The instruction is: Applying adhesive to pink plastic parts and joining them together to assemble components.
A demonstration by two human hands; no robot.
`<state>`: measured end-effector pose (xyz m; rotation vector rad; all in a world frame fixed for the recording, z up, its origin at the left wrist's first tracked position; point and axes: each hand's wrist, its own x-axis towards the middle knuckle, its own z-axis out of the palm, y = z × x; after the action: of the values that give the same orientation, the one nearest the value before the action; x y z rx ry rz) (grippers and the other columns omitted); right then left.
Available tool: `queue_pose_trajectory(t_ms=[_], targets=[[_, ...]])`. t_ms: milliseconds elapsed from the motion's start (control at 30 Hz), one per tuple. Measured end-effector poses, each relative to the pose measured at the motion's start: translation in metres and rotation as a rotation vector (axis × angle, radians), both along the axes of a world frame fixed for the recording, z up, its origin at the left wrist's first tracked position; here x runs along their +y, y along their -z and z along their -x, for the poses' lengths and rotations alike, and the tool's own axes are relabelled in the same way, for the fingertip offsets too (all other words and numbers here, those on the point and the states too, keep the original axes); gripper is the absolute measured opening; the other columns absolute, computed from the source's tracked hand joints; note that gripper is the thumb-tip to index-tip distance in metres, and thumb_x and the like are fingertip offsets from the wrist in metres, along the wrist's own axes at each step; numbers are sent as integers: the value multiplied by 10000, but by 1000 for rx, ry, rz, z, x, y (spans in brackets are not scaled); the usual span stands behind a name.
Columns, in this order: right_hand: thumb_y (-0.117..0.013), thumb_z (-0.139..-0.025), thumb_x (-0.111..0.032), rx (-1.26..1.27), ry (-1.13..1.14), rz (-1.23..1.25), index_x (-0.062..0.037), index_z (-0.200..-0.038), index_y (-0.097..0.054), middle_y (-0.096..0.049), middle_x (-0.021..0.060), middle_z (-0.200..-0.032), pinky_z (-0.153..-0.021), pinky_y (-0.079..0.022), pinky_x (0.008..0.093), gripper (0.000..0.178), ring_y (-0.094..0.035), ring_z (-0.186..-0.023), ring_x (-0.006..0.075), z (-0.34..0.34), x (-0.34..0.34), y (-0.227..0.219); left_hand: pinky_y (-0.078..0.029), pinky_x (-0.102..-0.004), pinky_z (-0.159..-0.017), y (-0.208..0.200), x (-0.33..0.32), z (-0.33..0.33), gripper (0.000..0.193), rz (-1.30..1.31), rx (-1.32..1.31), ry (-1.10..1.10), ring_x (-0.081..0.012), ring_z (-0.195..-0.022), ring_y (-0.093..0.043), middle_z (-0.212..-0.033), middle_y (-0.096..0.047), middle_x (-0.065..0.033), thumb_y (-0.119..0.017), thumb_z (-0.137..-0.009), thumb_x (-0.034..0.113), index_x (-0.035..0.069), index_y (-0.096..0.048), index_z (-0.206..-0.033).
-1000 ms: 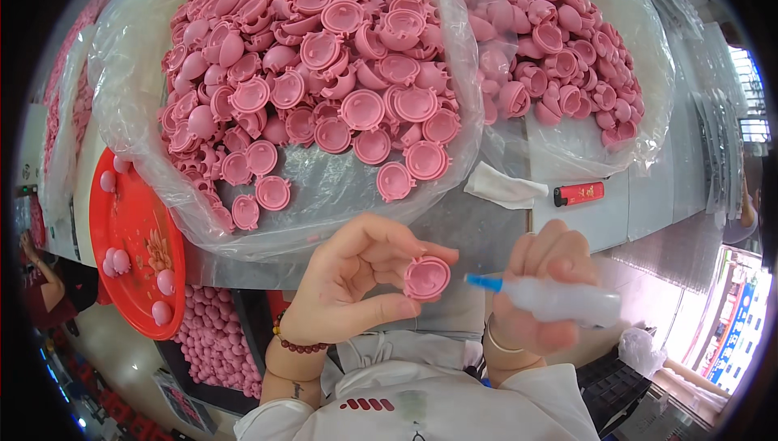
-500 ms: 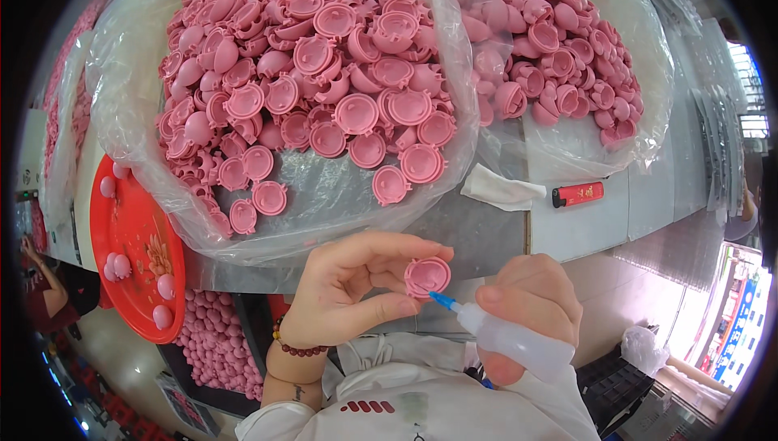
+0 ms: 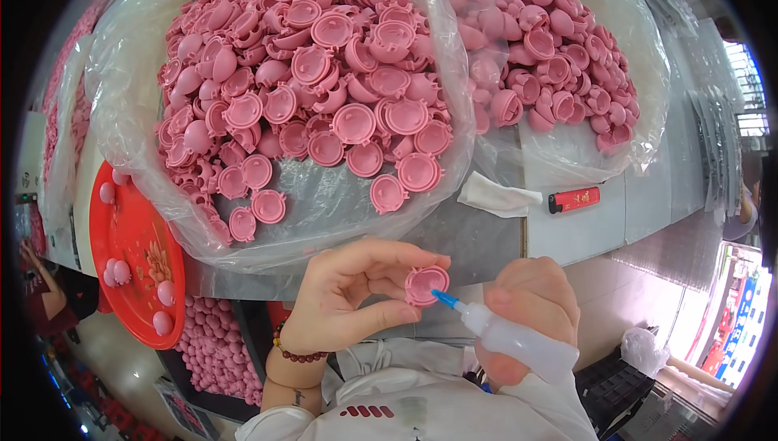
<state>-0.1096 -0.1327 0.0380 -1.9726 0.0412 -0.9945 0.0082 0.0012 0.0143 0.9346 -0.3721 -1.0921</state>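
Observation:
Between the thumb and fingers of my left hand (image 3: 348, 291) is a pink plastic half-shell (image 3: 423, 285), its hollow side turned up toward me. My right hand (image 3: 531, 303) is wrapped round a white squeeze bottle (image 3: 523, 344) with a blue nozzle (image 3: 444, 298). The bottle lies tilted, and its nozzle tip reaches the hollow of the half-shell; whether it touches the plastic I cannot tell. Just beyond my hands, a big heap of similar pink half-shells (image 3: 312, 64) lies on clear plastic sheeting (image 3: 324, 194).
A second heap of pink shells (image 3: 559, 52) lies at the far right. Nearer are a white folded cloth (image 3: 496, 196) and a red lighter (image 3: 574, 199). At left, a red tray (image 3: 121, 226) carries several pink balls, above a dark crate (image 3: 258, 327) filled with pink pieces.
The blue nozzle tip has shifted slightly within the half-shell, which is tilted a little differently. Both hands keep their grip, and the whole view has moved slightly.

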Motion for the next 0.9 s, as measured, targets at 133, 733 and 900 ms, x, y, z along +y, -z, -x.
queue_pose_trajectory(t_ms=[133,733,900], targets=[[-735,-615,-326,48,16,18,-11,-939,-630,-554,27,-727,-448,-364,286,464,-467,-524,164,-2,2,1,-490,-334,-802,1,0,1,459,0,-10,-20,-261,-927,-596,-1004,-571,-266,-742,-610,-8,-88,-522,-1005],[-684,-716,-319,-11,112,68,-5,-863,-627,-579,52,-724,-418,-366,278,351,-472,-502,168,4,-1,3,-512,-319,-758,4,1,3,454,21,-50,-102,-247,-895,-604,-988,-574,-245,-768,-601,23,-63,-507,-963],[-656,-750,-303,-94,25,5,-10,-823,-623,-593,47,-718,-414,-377,270,304,-478,-479,163,2,5,10,-496,-301,-797,12,4,0,448,114,-180,-78,-195,-948,-580,-1070,-554,-177,-706,-641,-66,-43,-502,-1039]])
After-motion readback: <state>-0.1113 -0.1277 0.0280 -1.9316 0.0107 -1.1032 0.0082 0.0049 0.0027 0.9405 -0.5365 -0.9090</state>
